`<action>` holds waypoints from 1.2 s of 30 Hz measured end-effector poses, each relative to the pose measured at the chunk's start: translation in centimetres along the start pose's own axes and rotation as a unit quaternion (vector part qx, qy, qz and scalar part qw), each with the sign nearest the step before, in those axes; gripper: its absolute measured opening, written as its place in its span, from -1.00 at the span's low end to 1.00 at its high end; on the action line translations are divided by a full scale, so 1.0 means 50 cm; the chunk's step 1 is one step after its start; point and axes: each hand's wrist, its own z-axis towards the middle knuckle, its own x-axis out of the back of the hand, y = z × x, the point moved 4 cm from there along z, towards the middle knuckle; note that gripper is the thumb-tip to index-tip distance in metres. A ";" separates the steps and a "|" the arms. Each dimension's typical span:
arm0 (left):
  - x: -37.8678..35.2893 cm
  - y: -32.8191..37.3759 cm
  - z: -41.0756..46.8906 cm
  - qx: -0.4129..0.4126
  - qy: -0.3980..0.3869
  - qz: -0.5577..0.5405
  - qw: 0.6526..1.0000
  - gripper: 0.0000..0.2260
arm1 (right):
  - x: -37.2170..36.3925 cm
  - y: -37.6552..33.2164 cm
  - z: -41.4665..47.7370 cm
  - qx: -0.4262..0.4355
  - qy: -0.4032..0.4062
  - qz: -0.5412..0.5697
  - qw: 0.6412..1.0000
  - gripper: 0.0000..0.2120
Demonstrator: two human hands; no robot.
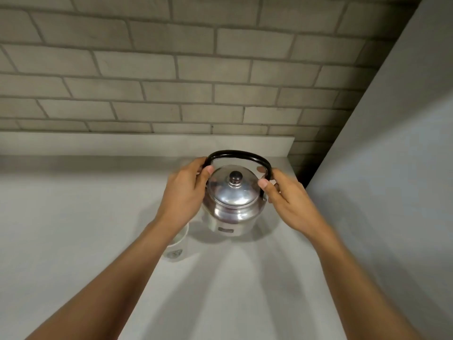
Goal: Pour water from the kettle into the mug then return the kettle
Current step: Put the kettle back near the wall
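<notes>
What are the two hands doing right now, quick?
Left hand: closed on the left side of the kettle's black handle.
Right hand: closed on the handle's right side; the kettle sits on the counter.

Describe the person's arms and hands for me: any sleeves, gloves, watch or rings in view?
Both forearms are bare as far as the frame shows, with no sleeves in view. The left hand and right hand wear no gloves. No watch, bracelet or ring shows. Fingernails look short and unpainted.
</notes>
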 end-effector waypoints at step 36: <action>-0.154 -0.320 0.351 0.203 -0.099 -0.033 0.973 -0.84 | -0.195 0.240 0.403 -0.125 -0.059 0.038 0.990 -0.80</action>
